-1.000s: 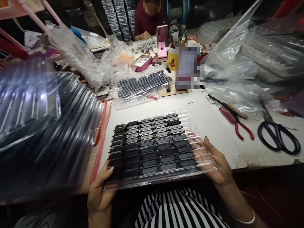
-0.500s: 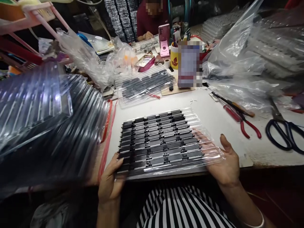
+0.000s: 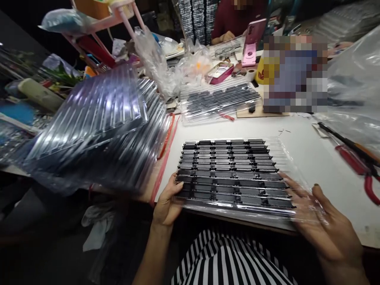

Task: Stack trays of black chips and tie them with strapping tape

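A clear plastic tray (image 3: 234,174) filled with rows of black parts with fine metal pins lies in front of me at the table's front edge. My left hand (image 3: 169,202) grips its left front corner, thumb on top. At the right end my right hand (image 3: 326,221) holds the tray from below, its fingers visible through the clear plastic and the thumb raised at the edge. Farther back rests a second clear tray (image 3: 219,99) with dark parts in it.
Stacked clear ribbed trays (image 3: 95,114) fill the left side. Red-handled pliers (image 3: 353,158) lie at the right. A pink phone stand (image 3: 249,53), a yellow cup (image 3: 265,69) and plastic bags (image 3: 353,87) are behind. Across the table a person's hand (image 3: 227,36) shows.
The view has turned left, so the table and everything on it appear farther right. Both hands still hold the tray.
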A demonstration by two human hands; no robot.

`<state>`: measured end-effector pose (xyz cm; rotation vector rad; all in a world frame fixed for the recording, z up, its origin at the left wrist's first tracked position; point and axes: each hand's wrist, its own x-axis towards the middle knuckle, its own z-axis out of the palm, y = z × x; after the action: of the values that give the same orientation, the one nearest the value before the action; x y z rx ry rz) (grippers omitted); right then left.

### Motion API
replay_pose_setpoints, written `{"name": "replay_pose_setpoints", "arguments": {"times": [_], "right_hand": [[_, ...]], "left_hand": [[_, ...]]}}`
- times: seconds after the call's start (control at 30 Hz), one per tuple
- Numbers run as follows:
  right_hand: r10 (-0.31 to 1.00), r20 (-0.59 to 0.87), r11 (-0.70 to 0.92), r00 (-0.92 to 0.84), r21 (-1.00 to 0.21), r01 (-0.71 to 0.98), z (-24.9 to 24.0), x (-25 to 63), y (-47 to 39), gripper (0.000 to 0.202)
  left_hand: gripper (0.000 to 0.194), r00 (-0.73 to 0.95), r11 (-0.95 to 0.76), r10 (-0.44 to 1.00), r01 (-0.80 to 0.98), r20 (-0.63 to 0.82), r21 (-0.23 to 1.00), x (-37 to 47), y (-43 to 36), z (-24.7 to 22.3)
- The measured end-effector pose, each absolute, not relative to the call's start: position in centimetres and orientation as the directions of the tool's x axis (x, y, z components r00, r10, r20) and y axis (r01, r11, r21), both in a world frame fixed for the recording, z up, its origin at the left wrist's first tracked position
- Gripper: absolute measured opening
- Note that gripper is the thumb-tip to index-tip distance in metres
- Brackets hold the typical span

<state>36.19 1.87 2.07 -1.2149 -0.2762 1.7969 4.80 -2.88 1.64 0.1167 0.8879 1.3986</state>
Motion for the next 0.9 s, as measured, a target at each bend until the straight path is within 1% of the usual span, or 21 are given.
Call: {"name": "replay_pose_setpoints", "arguments": {"times": [0.13,0.23,0.3,0.43,0.73,0.9], "right_hand": [[0.790,-0.608,-0.556,-0.072,-0.662,-0.502,1.6,36.3,1.9,0.045],[0.803,-0.592,-0.551,-0.068,-0.692,-0.466,1.4,36.3,1.8,0.048],[0.813,-0.577,-0.543,-0.078,-0.704,-0.458,1.5,36.1,1.7,0.048],[0.831,-0.551,-0.524,-0.081,-0.726,-0.445,1.8,35.6,1.5,0.047],[0.838,-0.542,-0.512,-0.066,-0.739,-0.437,2.3,35.1,1.3,0.047],[0.837,-0.540,-0.514,-0.092,-0.716,-0.472,2.5,34.9,1.3,0.047]], "left_hand": [[0.040,-0.124,0.133,0.880,-0.863,-0.459,0.487,5.0,-3.7,1.5],[0.047,-0.163,0.090,0.884,-0.861,-0.437,0.501,5.3,-4.0,1.3],[0.050,-0.167,0.096,0.891,-0.840,-0.423,0.534,5.2,-4.1,1.2],[0.050,-0.109,0.149,0.913,-0.807,-0.392,0.571,4.8,-4.1,1.1],[0.049,-0.059,0.172,0.934,-0.791,-0.353,0.587,4.4,-4.4,0.8],[0.051,-0.074,0.162,0.931,-0.794,-0.358,0.585,4.5,-4.3,0.9]]}}
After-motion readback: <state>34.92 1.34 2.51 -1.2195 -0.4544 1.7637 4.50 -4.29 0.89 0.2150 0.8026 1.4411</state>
